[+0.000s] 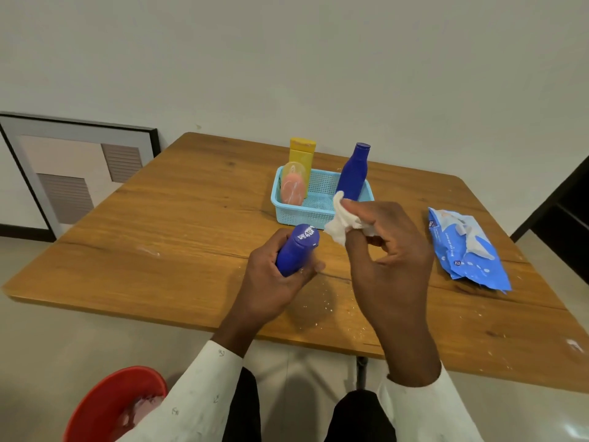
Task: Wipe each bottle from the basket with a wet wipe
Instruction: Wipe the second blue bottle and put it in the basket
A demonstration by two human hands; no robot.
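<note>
My left hand grips a blue bottle over the table, its flat printed end tilted up toward me. Just to its right, my right hand pinches a crumpled white wet wipe between thumb and fingers, a little apart from the bottle. Behind them stands a light blue basket. Inside it a tall blue bottle stands upright at the right, a yellow bottle at the back left, and a pink bottle with a clear cap leans in front of the yellow one.
A blue pack of wet wipes lies on the wooden table to the right. White crumbs are scattered near the front edge. A red bin sits on the floor at the lower left. A framed picture leans on the wall.
</note>
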